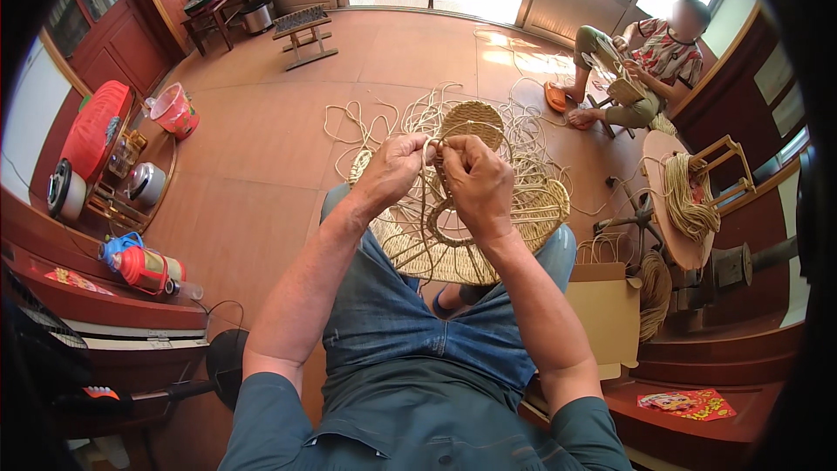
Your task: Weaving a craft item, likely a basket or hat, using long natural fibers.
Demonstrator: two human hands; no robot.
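Across my knees rests a woven straw piece [410, 249], flat and wide, with loose cords fanning out from it. Above it, my left hand [401, 164] pinches a straw cord [425, 201] near its end. Close beside it on the right, my right hand [475, 179] is closed with fingertips on the same cord. The cord hangs in a loop below both hands. A round woven disc [475, 118] shows just beyond my hands, partly covered by them. Many loose straw cords [527, 135] spread over the floor past my knees.
At the far right a seated person [667, 61] holds woven straw work. A round table [663, 209] with a coiled cord bundle [689, 196] and an open cardboard box [602, 314] stand on my right. A low stool [302, 33] is far ahead; a red bucket [174, 112] sits left.
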